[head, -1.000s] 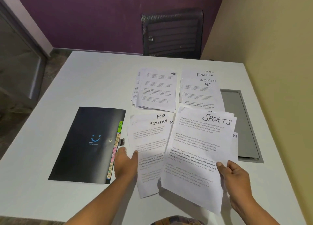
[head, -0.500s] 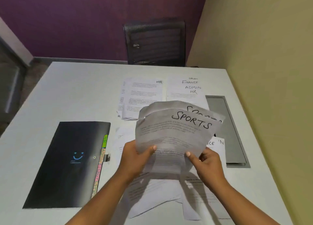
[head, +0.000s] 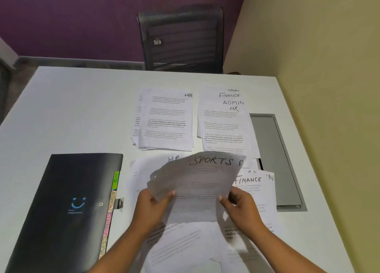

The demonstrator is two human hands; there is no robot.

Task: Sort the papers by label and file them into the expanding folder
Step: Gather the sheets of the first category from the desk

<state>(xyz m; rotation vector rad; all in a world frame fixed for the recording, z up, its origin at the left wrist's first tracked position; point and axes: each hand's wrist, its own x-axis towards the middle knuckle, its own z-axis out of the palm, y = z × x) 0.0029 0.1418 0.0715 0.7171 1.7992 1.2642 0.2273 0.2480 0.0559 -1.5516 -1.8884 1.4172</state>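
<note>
Both hands pinch the SPORTS sheets point(head: 197, 182) above the table point(head: 82, 112), the left hand point(head: 153, 208) at their lower left corner, the right hand point(head: 240, 207) at the lower right. The closed expanding folder point(head: 67, 211) lies flat to the left, nearer the left hand, its long axis running away from the person and its tabbed edge point(head: 112, 207) facing the sheets; the tab labels are too blurred to read with certainty.

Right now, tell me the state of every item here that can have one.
Black expanding folder: closed, flat on white table.
SPORTS-labelled white sheets: lifted, bent.
Left hand: gripping them.
Right hand: gripping them.
HR-labelled paper stack: flat.
FINANCE-labelled sheet: flat, partly covered.
Grey table hatch: closed.
</note>
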